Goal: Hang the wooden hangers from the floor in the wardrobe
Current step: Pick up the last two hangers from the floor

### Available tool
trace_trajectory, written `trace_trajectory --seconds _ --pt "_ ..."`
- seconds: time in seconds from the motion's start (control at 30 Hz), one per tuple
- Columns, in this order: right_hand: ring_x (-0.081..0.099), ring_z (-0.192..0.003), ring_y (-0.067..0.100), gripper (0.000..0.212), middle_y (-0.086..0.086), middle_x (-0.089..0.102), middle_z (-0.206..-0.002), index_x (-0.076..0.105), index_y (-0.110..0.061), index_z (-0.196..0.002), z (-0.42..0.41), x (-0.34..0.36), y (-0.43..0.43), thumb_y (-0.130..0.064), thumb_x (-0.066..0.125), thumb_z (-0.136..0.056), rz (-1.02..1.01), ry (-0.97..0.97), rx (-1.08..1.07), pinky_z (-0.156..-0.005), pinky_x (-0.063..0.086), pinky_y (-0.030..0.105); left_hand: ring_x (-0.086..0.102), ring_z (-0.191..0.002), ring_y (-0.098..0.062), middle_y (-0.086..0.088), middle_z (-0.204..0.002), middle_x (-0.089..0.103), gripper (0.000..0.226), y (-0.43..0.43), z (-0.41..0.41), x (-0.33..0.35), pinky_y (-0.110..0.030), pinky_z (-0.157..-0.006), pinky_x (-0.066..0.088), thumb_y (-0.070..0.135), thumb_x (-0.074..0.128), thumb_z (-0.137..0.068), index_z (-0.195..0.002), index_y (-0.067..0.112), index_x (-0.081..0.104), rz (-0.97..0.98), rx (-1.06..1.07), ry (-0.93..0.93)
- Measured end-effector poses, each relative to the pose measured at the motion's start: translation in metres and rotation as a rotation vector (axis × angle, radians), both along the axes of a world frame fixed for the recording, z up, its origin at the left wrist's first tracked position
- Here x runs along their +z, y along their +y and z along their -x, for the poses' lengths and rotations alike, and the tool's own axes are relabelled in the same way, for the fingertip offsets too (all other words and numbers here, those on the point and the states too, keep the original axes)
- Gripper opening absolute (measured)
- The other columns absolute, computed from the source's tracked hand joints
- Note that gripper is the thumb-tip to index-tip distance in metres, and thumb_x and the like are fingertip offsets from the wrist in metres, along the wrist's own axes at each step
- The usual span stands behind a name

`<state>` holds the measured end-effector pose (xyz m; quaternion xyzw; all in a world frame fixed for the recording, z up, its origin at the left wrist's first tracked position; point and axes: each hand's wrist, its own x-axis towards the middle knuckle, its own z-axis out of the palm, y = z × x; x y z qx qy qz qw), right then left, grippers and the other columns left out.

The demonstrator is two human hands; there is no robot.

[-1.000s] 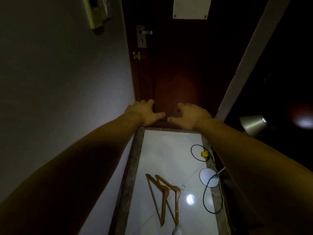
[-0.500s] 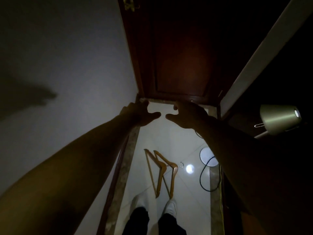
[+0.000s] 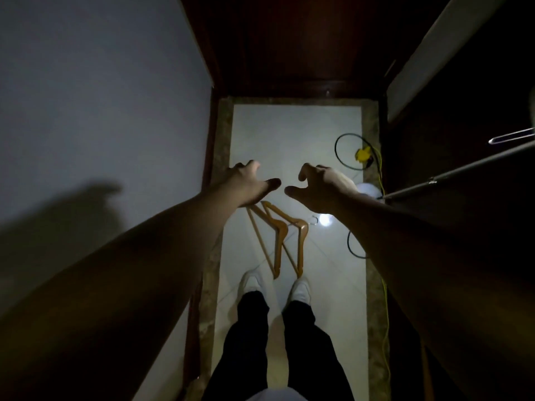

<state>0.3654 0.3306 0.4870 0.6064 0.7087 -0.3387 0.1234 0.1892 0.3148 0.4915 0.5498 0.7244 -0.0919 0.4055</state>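
Two wooden hangers (image 3: 282,240) lie overlapping on the white tiled floor (image 3: 295,134), just ahead of my white shoes, with a small metal hook at their right. My left hand (image 3: 249,183) and my right hand (image 3: 320,188) are stretched out side by side above the hangers, fingers loosely spread and holding nothing. The dark wardrobe opening is at the right, with its metal rail (image 3: 463,172) crossing it.
A dark wooden door (image 3: 295,41) closes the far end of the narrow hallway. A grey wall (image 3: 101,111) runs along the left. A black cable loop with a yellow plug (image 3: 363,154), a yellow cord and a round white lamp base (image 3: 369,190) lie at the floor's right.
The view has tilted down from the door to the floor. Both hands have come down from the door's height to just above the hangers, and my legs and shoes have come into view.
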Motion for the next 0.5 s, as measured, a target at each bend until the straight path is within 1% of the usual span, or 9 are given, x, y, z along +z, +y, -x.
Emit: trace_trajectory --seconds 0.07,0.1,0.2,0.27,0.4,0.5 --pt "0.064 -0.084 0.019 0.055 0.004 0.063 -0.102 0.052 -0.019 -0.127 -0.001 -0.034 0.0 -0.061 0.056 -0.091 0.053 0.001 -0.038 -0.073 0.056 0.035 0.042 -0.135 -0.034 -0.012 -0.154 0.038 0.073 -0.003 -0.006 -0.032 -0.039 -0.091 0.039 0.06 0.05 -0.093 -0.154 0.025 0.028 0.042 0.01 -0.011" --pt "0.064 -0.083 0.02 0.055 0.005 0.063 -0.102 0.052 -0.019 -0.126 -0.003 -0.052 0.0 -0.061 0.055 -0.091 0.074 -0.001 -0.053 -0.072 0.056 0.036 0.043 -0.134 -0.034 -0.012 -0.153 0.039 0.072 -0.004 -0.008 -0.05 -0.039 -0.09 0.039 0.06 0.051 -0.093 -0.153 0.026 0.029 0.058 -0.01 0.001" --pt "0.062 -0.083 0.02 0.053 0.005 0.062 -0.102 0.052 -0.019 -0.125 -0.01 -0.111 0.003 -0.061 0.055 -0.092 0.116 -0.029 -0.076 -0.066 0.049 0.034 0.041 -0.134 -0.036 -0.011 -0.151 0.04 0.073 -0.001 -0.008 -0.108 -0.047 -0.099 0.041 0.064 0.051 -0.089 -0.15 0.027 0.033 0.097 -0.108 0.072" --pt "0.061 -0.082 0.02 0.051 0.004 0.06 -0.098 0.052 -0.019 -0.124 -0.015 -0.155 0.006 -0.058 0.056 -0.092 0.137 -0.05 -0.072 -0.064 0.048 0.032 0.042 -0.132 -0.035 -0.011 -0.148 0.043 0.072 0.003 -0.005 -0.147 -0.049 -0.101 0.042 0.066 0.049 -0.088 -0.147 0.026 0.037 0.116 -0.154 0.108" --pt "0.057 -0.076 0.018 0.051 0.001 0.055 -0.089 0.052 -0.021 -0.122 -0.027 -0.249 0.003 -0.061 0.057 -0.09 0.146 -0.093 -0.061 -0.056 0.039 0.028 0.043 -0.132 -0.035 -0.012 -0.147 0.044 0.076 0.011 -0.002 -0.229 -0.053 -0.102 0.043 0.07 0.046 -0.086 -0.147 0.026 0.037 0.157 -0.176 0.077" --pt "0.053 -0.07 0.015 0.05 -0.001 0.051 -0.081 0.053 -0.02 -0.119 -0.037 -0.32 -0.005 -0.061 0.056 -0.092 0.183 -0.103 -0.099 -0.057 0.041 0.028 0.041 -0.136 -0.036 -0.011 -0.151 0.041 0.081 0.01 -0.005 -0.297 -0.055 -0.105 0.041 0.073 0.046 -0.083 -0.15 0.029 0.033 0.178 -0.16 0.071"
